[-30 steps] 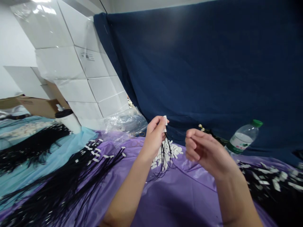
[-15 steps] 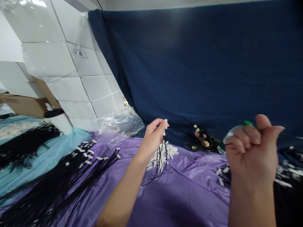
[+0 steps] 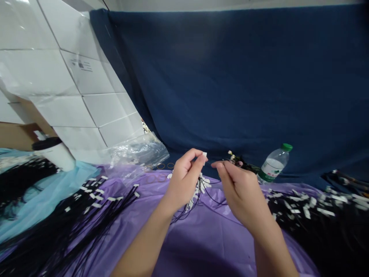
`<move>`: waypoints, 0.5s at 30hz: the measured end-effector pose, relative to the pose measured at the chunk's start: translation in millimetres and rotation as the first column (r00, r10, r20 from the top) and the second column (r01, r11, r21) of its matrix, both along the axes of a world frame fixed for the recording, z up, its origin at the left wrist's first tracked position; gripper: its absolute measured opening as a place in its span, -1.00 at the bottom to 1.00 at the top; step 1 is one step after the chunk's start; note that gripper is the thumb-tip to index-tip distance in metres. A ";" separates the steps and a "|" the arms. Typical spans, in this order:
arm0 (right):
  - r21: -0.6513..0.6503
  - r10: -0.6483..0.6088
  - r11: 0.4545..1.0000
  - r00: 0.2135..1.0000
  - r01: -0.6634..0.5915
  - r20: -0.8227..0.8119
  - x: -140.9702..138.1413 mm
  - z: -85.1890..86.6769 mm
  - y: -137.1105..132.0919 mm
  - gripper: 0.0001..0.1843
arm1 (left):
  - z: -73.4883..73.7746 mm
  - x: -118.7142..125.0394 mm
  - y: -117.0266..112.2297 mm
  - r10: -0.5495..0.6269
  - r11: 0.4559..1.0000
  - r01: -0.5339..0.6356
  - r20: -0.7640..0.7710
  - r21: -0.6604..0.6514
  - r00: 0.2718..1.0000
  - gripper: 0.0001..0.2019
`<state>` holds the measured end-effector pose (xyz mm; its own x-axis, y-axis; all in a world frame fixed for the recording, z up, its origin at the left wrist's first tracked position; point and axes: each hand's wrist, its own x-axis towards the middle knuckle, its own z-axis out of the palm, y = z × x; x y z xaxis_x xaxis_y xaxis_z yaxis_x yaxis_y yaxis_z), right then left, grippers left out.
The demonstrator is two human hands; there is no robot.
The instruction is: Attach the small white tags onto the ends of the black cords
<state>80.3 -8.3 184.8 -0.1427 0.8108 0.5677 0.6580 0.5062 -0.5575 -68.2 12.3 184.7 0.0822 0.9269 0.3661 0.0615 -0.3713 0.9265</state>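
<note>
Change: the right hand (image 3: 242, 192) has come down from its raised fist at the right half a second ago and now sits low in the middle, just beside the left hand (image 3: 184, 180); the view has also swung, so the water bottle (image 3: 272, 166) shows clear of the hand again.
Left hand: thumb and forefinger are closed on a small white clip (image 3: 204, 155), held up above the purple sheet (image 3: 207, 238).
Black cords: a bunch of black cords (image 3: 193, 200) hangs from the left hand down to the sheet, over a heap of loose white clips (image 3: 205, 181).
Right hand: thumb and forefinger tips are pinched together close to the white clip, not touching it; whether a cord end lies between them is too fine to tell.
Left pile: long tagged cords (image 3: 86, 215) fan across the purple sheet and the light blue sheet (image 3: 37, 200).
Right pile: more tagged cords (image 3: 311, 211) lie beside the right forearm.
Back edge: the bottle leans against the dark blue cloth (image 3: 245, 77), with small flowers (image 3: 233, 156) near it.
Left side: stacked white boxes (image 3: 72, 73), a clear plastic bag (image 3: 141, 152) at their foot, and a white cup with a black lid (image 3: 53, 152).
</note>
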 end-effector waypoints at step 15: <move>-0.152 -0.156 0.965 0.936 0.212 0.314 -8.2 3.2 -7.8 -0.61 | 4.5 1.4 -8.4 -0.039 0.992 0.065 -0.222 0.112 0.974 -0.73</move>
<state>72.2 -16.1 188.0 -0.1201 0.9238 0.3637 0.8795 0.2689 -0.3926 -66.8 3.9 189.2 0.2192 0.8708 0.4401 0.2358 -0.4850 0.8421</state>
